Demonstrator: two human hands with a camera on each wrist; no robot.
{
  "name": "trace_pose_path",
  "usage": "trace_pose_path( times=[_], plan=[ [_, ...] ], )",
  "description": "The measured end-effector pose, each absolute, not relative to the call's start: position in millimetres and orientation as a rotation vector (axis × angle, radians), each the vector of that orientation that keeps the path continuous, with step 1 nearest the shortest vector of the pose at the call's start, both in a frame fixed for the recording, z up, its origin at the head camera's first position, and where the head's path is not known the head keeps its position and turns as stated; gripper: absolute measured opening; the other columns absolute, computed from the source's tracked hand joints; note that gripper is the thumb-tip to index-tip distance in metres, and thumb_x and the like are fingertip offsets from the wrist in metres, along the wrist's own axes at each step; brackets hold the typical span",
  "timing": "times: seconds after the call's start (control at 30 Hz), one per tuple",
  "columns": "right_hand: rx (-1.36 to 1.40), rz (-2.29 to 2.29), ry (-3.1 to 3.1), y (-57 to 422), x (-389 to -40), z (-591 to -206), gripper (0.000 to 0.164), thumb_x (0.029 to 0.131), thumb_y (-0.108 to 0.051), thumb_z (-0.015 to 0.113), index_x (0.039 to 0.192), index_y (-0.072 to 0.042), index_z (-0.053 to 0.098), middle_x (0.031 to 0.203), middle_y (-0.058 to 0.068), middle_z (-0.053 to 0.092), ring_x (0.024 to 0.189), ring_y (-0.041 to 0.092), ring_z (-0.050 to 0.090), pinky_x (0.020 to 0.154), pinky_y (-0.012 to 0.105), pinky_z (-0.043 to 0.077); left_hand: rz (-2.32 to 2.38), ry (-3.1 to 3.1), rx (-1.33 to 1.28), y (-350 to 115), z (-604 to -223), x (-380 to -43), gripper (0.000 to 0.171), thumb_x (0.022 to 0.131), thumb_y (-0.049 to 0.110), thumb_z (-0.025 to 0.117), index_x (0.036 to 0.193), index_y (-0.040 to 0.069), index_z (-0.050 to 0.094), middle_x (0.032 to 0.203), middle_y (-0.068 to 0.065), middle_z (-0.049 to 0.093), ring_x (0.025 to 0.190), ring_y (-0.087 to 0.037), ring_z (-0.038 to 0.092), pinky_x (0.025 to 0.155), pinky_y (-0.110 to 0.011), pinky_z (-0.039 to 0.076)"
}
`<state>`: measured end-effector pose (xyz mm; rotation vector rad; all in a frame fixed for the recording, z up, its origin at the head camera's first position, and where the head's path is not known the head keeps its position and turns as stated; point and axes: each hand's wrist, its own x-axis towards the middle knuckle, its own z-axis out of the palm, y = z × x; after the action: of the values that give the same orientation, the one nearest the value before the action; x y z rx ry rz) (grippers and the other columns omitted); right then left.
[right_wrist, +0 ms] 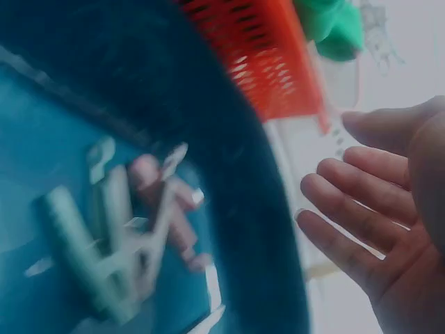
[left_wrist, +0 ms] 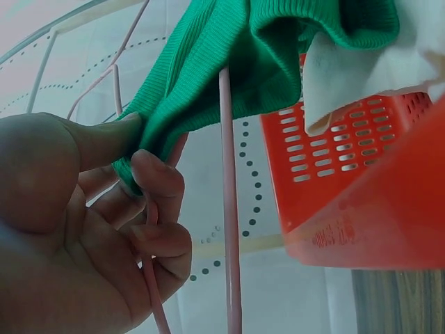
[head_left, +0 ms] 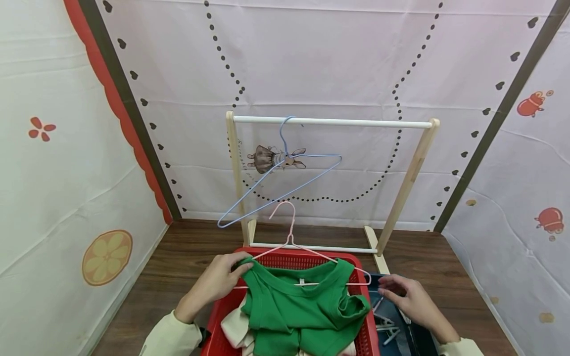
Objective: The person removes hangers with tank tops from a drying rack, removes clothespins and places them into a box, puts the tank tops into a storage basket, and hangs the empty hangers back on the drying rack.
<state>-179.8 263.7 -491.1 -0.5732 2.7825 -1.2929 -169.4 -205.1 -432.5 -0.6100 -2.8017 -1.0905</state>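
My left hand (head_left: 219,278) pinches the shoulder of a green sleeveless top (head_left: 299,301) together with the wire of a pink hanger (head_left: 292,232). In the left wrist view, the thumb and fingers grip the ribbed green edge, and the pink wire runs through the curled fingers. The hanger sits inside the top, its hook pointing up and its right end sticking out past the other shoulder. My right hand (head_left: 411,301) is held over a dark blue bin (head_left: 418,336), fingers relaxed and holding nothing. Inside lie several clothes pegs (right_wrist: 111,257), blurred in the right wrist view.
Below the top stands a red basket (head_left: 371,326) with cream cloth (head_left: 236,324) in it. Behind is a wooden rack (head_left: 407,183) with a white rail (head_left: 356,122), from which a blue hanger (head_left: 285,190) hangs. Printed fabric walls (head_left: 311,54) enclose the brown table (head_left: 200,237).
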Motion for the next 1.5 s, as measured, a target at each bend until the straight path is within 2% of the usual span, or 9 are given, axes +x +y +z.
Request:
trace_pose_path(
  times=[0.23, 0.67, 0.93, 1.1, 1.23, 1.37, 1.5],
  plan=[
    [-0.668, -1.322, 2.937, 242, -191, -466, 0.016, 0.094, -0.017, 0.068, 0.109, -0.011, 0.07, 0.101, 0.002, 0.073, 0.088, 0.003, 0.065, 0.074, 0.027, 0.056, -1.075, -2.811, -0.598, -205, -433, -168, 0.009, 0.099, 0.017, 0.061, 0.101, 0.019, 0.069, 0.073, 0.01, 0.06, 0.061, -0.001, 0.047, 0.061, -0.022, 0.042],
    [-1.015, -1.483, 2.786, 198, -205, -441, 0.017, 0.095, -0.01, 0.066, 0.111, -0.003, 0.07, 0.103, 0.007, 0.073, 0.092, 0.009, 0.068, 0.077, 0.026, 0.057, -1.063, -2.78, -0.621, -206, -431, -166, 0.01, 0.099, 0.018, 0.061, 0.104, 0.019, 0.07, 0.078, 0.01, 0.063, 0.064, -0.002, 0.048, 0.064, -0.022, 0.043],
    [-1.156, -1.553, 2.714, 177, -211, -436, 0.019, 0.093, -0.003, 0.066, 0.113, -0.001, 0.068, 0.106, 0.014, 0.072, 0.096, 0.011, 0.068, 0.077, 0.025, 0.057, -1.087, -2.747, -0.672, -206, -431, -166, 0.011, 0.099, 0.018, 0.061, 0.105, 0.02, 0.07, 0.085, 0.01, 0.067, 0.067, -0.001, 0.049, 0.065, -0.022, 0.043],
    [-1.133, -1.533, 2.697, 167, -211, -436, 0.023, 0.096, -0.009, 0.064, 0.119, -0.007, 0.068, 0.112, 0.013, 0.071, 0.099, 0.014, 0.068, 0.081, 0.029, 0.057, -1.129, -2.729, -0.73, -206, -431, -166, 0.012, 0.099, 0.018, 0.061, 0.107, 0.018, 0.07, 0.092, 0.008, 0.069, 0.069, -0.003, 0.052, 0.065, -0.022, 0.044],
    [-1.138, -1.518, 2.646, 160, -211, -436, 0.027, 0.098, -0.01, 0.061, 0.124, -0.004, 0.066, 0.117, 0.014, 0.07, 0.103, 0.019, 0.068, 0.084, 0.034, 0.057, -1.133, -2.724, -0.749, -206, -430, -166, 0.012, 0.099, 0.017, 0.061, 0.107, 0.018, 0.07, 0.094, 0.008, 0.07, 0.072, -0.004, 0.055, 0.067, -0.022, 0.046],
    [-1.165, -1.491, 2.622, 153, -212, -435, 0.028, 0.099, -0.012, 0.061, 0.124, -0.003, 0.066, 0.119, 0.013, 0.069, 0.104, 0.02, 0.068, 0.085, 0.033, 0.057, -1.127, -2.723, -0.757, -206, -429, -165, 0.013, 0.098, 0.017, 0.061, 0.107, 0.018, 0.07, 0.097, 0.008, 0.071, 0.076, -0.004, 0.058, 0.07, -0.023, 0.049],
    [-1.196, -1.464, 2.627, 147, -213, -435, 0.026, 0.098, -0.014, 0.063, 0.122, -0.007, 0.069, 0.117, 0.009, 0.071, 0.1, 0.017, 0.069, 0.081, 0.03, 0.056, -1.123, -2.722, -0.765, -206, -429, -165, 0.014, 0.098, 0.017, 0.062, 0.109, 0.018, 0.071, 0.099, 0.007, 0.072, 0.08, -0.003, 0.06, 0.074, -0.024, 0.052]
  ],
)
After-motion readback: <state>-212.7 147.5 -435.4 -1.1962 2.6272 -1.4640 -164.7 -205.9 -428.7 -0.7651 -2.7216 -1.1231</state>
